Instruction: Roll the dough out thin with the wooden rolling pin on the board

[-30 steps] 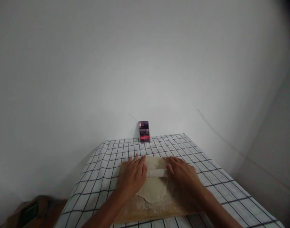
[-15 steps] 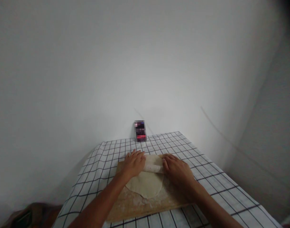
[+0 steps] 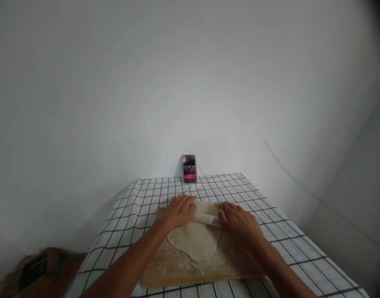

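A flattened sheet of pale dough [image 3: 195,243] lies on a floured wooden board [image 3: 174,273]. Across its far part runs a flour-dusted rolling pin [image 3: 206,217], visible only between my two hands. My left hand [image 3: 182,210] is curled over the pin's left part, fingers pointing away from me. On the other side, my right hand [image 3: 238,219] grips the right part, its fingers bent over it. Both pin ends are hidden under the hands. Some dough shows beyond the pin, and loose flour is scattered on the near half of the board.
A white tablecloth with dark checks [image 3: 289,244] covers the table. Against the white wall [image 3: 190,82] at the back stands a small blurred rectangular object [image 3: 189,169]. A brown box-like thing [image 3: 37,269] is low on the left.
The view has shifted slightly, so the board and hands appear a little further right. The rolling pin looks slightly more slanted, its right side nearer me. Both hands keep their hold.
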`<state>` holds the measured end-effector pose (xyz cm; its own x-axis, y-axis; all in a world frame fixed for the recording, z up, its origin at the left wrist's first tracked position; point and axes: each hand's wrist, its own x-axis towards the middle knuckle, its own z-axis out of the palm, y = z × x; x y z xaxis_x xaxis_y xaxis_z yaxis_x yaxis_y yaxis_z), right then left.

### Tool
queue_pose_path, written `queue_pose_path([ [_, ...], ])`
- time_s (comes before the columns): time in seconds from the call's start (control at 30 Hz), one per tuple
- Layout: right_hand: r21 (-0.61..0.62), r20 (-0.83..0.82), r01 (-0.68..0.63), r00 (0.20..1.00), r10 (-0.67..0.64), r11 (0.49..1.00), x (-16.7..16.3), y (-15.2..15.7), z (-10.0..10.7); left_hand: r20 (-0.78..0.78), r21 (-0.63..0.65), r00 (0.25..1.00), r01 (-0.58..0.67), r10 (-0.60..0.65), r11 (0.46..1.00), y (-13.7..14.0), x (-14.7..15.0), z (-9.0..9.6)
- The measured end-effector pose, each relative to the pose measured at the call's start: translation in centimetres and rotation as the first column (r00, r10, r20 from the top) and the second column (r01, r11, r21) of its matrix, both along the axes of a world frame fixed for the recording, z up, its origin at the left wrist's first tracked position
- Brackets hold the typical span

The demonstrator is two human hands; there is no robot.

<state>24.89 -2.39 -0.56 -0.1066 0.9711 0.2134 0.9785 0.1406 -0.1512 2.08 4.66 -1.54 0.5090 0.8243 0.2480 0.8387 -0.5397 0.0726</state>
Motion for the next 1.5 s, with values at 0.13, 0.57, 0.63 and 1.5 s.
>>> queue_pose_path([
  [0.13, 0.015, 0.050, -0.082, 0.995, 0.081, 0.997, 0.2, -0.1, -0.2, 0.004, -0.041, 0.999, -0.032, 0.032, 0.999, -1.8, -0.2, 0.5],
  [0.57, 0.071, 0.020, -0.098, 0.995, 0.097, 0.993, -0.2, -1.9, 0.1, 0.088, 0.222, 0.996, -0.019, 0.000, 0.975, -7.4, -0.5, -0.6],
  [0.63, 0.077, 0.008, -0.099, 0.995, 0.098, 0.992, -0.2, -2.1, 0.0, 0.081, 0.234, 0.997, -0.022, 0.003, 0.972, -8.4, -0.5, -0.6],
  [1.5, 0.203, -0.091, -0.059, 0.993, 0.078, 0.977, 3.8, -8.8, -3.2, 0.869, -0.131, 0.468, -0.098, 0.162, 0.986, -11.3, -2.7, -1.1],
])
